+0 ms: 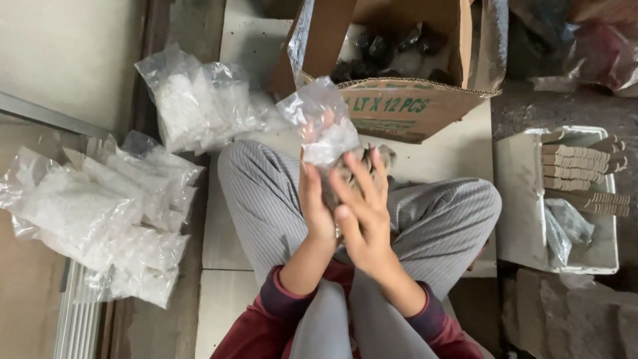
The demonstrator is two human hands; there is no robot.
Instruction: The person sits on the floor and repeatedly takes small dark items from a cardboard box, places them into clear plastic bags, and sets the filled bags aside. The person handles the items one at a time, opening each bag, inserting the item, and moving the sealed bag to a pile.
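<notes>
Both hands (pixel 345 199) hold crinkled clear bag (pixel 319 123).

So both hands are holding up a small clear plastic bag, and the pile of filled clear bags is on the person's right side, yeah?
Not quite. In the head view the pile of filled clear bags lies on the person's left. Both hands, left hand and right hand, do hold the small clear plastic bag.

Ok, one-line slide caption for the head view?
Both hands, left and right, hold a clear bag above crossed legs, before an open carton.
</notes>
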